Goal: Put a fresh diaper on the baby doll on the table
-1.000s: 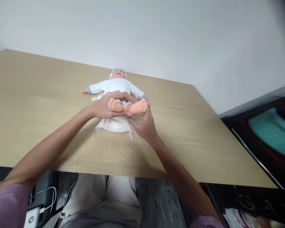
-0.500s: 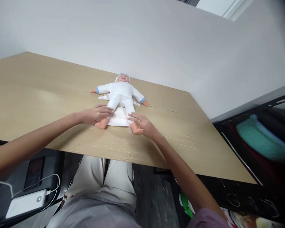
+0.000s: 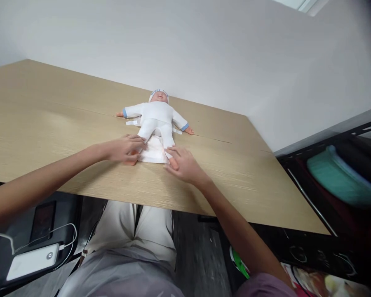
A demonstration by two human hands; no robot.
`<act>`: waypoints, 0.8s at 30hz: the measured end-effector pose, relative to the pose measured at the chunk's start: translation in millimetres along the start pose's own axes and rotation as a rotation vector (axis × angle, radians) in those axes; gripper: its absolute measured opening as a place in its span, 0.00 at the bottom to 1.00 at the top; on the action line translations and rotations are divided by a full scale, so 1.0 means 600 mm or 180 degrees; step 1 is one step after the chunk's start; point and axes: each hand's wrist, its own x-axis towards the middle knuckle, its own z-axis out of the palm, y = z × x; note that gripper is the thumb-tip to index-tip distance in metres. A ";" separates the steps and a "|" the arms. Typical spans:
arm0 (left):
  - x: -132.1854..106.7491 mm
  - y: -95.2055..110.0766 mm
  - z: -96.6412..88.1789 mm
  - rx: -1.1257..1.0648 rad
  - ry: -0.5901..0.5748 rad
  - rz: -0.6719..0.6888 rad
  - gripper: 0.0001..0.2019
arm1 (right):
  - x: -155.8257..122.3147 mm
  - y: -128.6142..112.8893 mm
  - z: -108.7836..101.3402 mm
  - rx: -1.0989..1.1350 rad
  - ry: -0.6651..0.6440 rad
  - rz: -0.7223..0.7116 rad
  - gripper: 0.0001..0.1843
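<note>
A baby doll (image 3: 157,111) in a white outfit with blue cuffs and a printed headband lies on its back, legs pointing at me and arms spread. Beneath its hips and between its legs is an opened white diaper (image 3: 153,153); tabs stick out at both sides of the waist. My left hand (image 3: 125,148) curls round the lower leg on the left, partly hiding that foot. Around the other ankle and foot is my right hand (image 3: 184,165), its fingers and thumb closed on it.
The wooden table (image 3: 64,123) meets a pale wall (image 3: 185,49) at the back. By its left front edge, a white power bank (image 3: 34,262) with a cable lies on a dark seat. A shelf with a teal item (image 3: 340,177) stands to the right.
Both hands have gone from resting on the doll's lower legs to closing round its ankles, covering more of the feet. The view has tilted slightly downward.
</note>
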 end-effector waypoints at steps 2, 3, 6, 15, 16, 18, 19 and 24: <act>0.005 0.018 0.009 0.0181 0.0109 -0.0149 0.30 | 0.004 -0.029 0.022 -0.0355 0.0075 0.0146 0.37; 0.007 0.025 0.015 0.0269 0.0156 -0.0189 0.34 | 0.006 -0.039 0.033 -0.0457 0.0123 0.0244 0.34; 0.013 0.037 0.034 0.0454 0.0244 -0.0284 0.36 | 0.019 -0.047 0.053 -0.0530 0.0309 0.0606 0.23; 0.044 0.011 0.007 -0.0633 0.1222 -0.1013 0.14 | 0.083 0.014 0.027 0.0484 0.0911 0.0761 0.16; 0.056 0.001 -0.003 -0.0756 0.1374 -0.1076 0.15 | 0.095 0.021 0.023 0.0582 0.1053 0.0748 0.16; 0.086 -0.024 -0.024 -0.0822 0.1634 -0.1035 0.17 | 0.123 0.036 0.017 0.0673 0.1331 0.0734 0.16; 0.103 -0.039 -0.033 -0.0831 0.1738 -0.0992 0.16 | 0.140 0.045 0.015 0.0697 0.1435 0.0736 0.16; 0.193 -0.129 -0.055 -0.1445 0.1821 -0.1379 0.15 | 0.248 0.116 0.014 0.1110 0.1393 0.1314 0.14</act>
